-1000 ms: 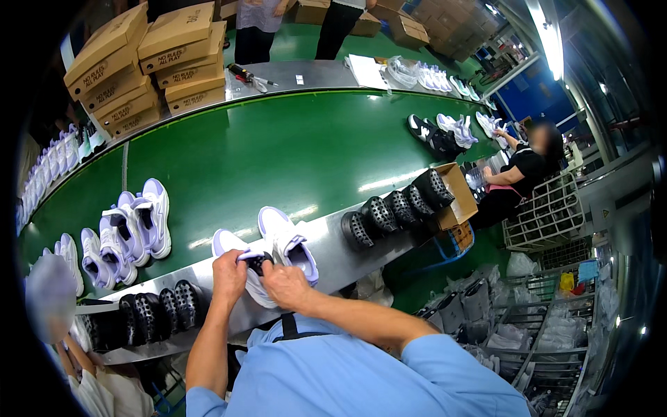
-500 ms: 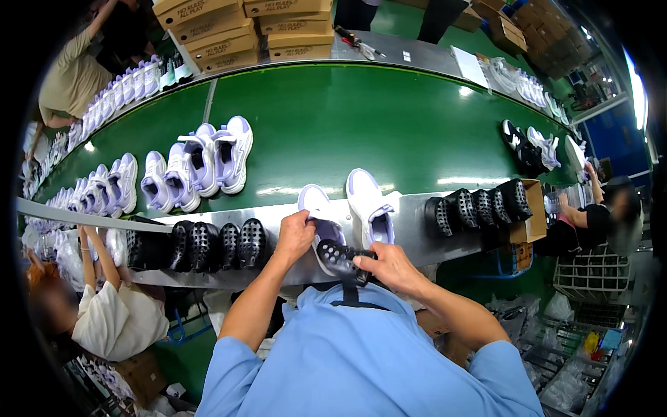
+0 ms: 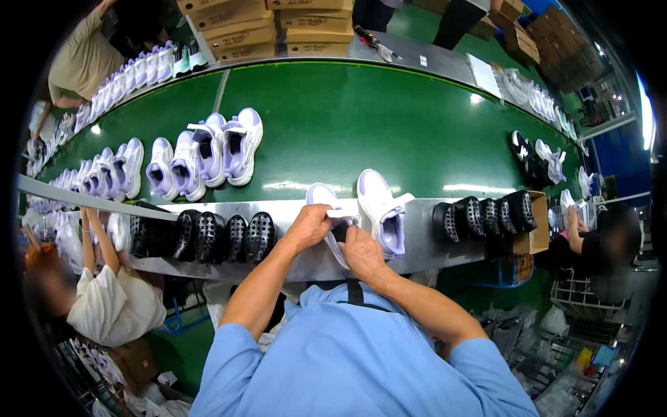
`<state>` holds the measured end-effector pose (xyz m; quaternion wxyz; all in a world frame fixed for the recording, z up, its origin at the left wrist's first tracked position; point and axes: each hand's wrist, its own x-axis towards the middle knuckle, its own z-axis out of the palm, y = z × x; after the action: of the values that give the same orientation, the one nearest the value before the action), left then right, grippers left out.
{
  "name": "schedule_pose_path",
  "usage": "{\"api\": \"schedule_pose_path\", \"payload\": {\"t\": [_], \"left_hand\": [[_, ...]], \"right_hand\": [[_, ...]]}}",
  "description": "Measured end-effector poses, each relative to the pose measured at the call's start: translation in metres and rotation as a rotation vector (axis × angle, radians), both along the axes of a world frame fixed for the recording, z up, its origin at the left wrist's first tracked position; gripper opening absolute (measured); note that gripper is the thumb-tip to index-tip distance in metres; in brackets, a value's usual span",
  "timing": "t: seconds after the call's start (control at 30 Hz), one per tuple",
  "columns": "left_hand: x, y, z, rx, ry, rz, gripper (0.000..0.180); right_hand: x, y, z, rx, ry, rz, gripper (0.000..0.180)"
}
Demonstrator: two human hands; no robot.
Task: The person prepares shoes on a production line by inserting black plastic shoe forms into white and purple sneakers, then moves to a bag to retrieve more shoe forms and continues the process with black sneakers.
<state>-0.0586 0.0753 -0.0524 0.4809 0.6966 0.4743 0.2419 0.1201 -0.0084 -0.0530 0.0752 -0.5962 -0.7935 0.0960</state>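
Observation:
A white and lilac sneaker lies on the metal ledge in front of me, toe pointing away. My left hand is closed on the strap or tongue at its opening. At the heel end, my right hand has its fingers bent into the same opening; what they hold is hidden. Something dark shows inside the shoe between my hands, too covered to make out fully. Just to the right stands the matching sneaker, its strap lifted and its opening unfilled, touched by neither hand.
Black perforated shoe inserts stand in a left row and a right row, beside a cardboard box. More sneakers sit on the green belt. Shoe boxes are stacked beyond. Co-workers sit on both sides.
The black perforated insert in my right hand has gone from view, and that hand has moved forward to the sneaker's opening. My left hand still grips the sneaker. The whole view has shifted slightly.

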Motion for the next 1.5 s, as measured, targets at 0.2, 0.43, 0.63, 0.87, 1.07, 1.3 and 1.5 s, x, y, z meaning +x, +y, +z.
{"api": "schedule_pose_path", "payload": {"t": [0.2,0.43,0.63,0.87,1.07,1.3,1.5], "left_hand": [[0.025,-0.005,-0.013,0.198,0.168,-0.029,0.012],[0.007,-0.04,-0.009,0.231,-0.004,0.155,0.06],[0.042,-0.077,-0.004,-0.386,0.256,0.38,0.09],[0.025,-0.085,-0.035,-0.117,0.258,0.381,0.073],[0.019,-0.084,-0.027,0.103,0.26,0.488,0.045],[0.021,-0.087,-0.021,-0.021,0.056,0.61,0.042],[0.043,-0.07,0.036,0.557,0.395,0.343,0.038]], "right_hand": [[0.002,0.015,-0.021,0.031,-0.09,0.065,0.019],[0.024,-0.007,0.013,-0.158,0.328,-0.168,0.03],[0.016,0.021,0.015,-0.237,0.231,-0.288,0.039],[0.023,0.023,-0.004,-0.298,0.479,-0.24,0.047],[0.037,0.07,0.003,-0.208,0.627,0.402,0.04],[0.003,0.07,0.0,-0.381,0.832,0.267,0.025],[0.028,0.088,-0.02,-0.823,1.536,-0.215,0.023]]}}
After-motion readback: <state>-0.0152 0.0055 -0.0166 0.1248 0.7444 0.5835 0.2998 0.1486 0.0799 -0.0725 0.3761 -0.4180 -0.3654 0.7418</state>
